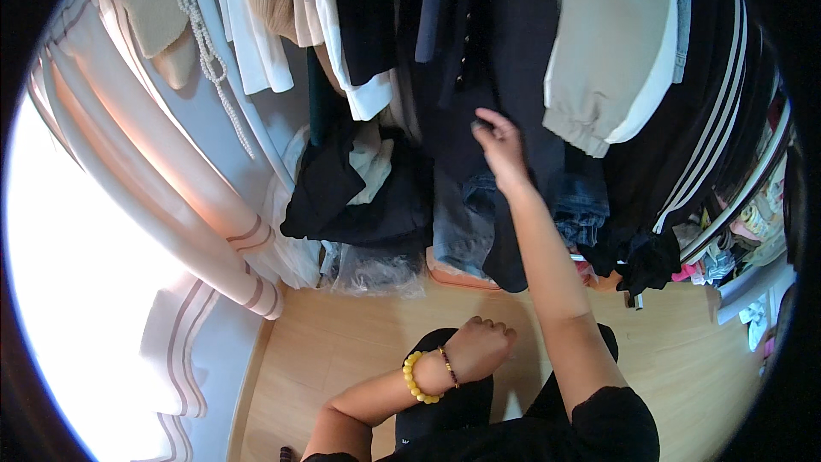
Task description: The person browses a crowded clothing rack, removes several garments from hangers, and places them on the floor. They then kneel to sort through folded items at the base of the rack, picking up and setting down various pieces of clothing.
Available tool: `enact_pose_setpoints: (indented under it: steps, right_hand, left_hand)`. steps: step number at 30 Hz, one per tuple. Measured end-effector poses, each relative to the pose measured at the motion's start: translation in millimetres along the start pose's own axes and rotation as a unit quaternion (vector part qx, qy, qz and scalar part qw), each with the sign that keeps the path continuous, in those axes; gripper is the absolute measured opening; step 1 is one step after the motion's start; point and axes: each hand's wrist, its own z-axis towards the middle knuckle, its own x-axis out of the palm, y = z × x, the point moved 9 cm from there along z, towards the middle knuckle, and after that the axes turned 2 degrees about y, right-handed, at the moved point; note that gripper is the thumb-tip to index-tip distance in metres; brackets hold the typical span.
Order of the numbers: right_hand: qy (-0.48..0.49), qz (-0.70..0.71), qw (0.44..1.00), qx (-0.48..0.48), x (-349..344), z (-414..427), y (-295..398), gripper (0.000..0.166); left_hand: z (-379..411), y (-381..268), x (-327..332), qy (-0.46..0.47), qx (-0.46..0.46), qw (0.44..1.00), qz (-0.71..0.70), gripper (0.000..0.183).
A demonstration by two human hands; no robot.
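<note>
My right hand (503,144) is raised in front of a long dark navy garment (513,77) that hangs at the centre and bears a row of small buttons. Its fingers are apart, somewhat blurred, and nothing shows between them. Lower down, my left hand (478,350) is curled over my knee, back of the hand upward, wearing a yellow bead bracelet (410,377) and a thinner dark bead one; the inside of its fist is hidden. Right of the navy garment hangs a beige and white sleeve with a gathered cuff (593,77). Blue jeans (462,231) lie behind and below it.
Pale curtains (186,160) hang by a bright window at left, near strands of white beads (208,54). Black clothing (385,212) is heaped above clear plastic bags (378,269). At right are black striped trousers (699,128), a curved metal rail (737,205) and piled clothes. The floor (346,327) is wooden.
</note>
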Motion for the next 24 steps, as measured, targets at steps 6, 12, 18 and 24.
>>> enact_pose_setpoints:
  steps: [6, 12, 18, 24]
  right_hand:
    - [-0.106, 0.028, 0.992, -0.057, -90.6, 12.5, 21.8, 0.021]
    - [-0.116, -0.088, 0.986, -0.076, -113.9, 8.3, 29.2, 0.025]
    - [-0.057, -0.047, 0.995, -0.068, -116.8, 2.6, 33.3, 0.026]
    - [0.036, 0.042, 0.998, -0.035, -104.2, -10.0, 36.9, 0.029]
  left_hand:
    - [-1.9, -5.3, -6.3, 0.002, 0.006, 1.000, -0.028, 0.024]
    - [-1.5, -4.8, -4.0, 0.016, 0.006, 1.000, -0.022, 0.027]
    - [-1.6, -7.1, -4.0, 0.014, 0.007, 1.000, -0.017, 0.028]
    - [5.9, -11.0, -5.4, 0.025, 0.017, 0.999, -0.018, 0.028]
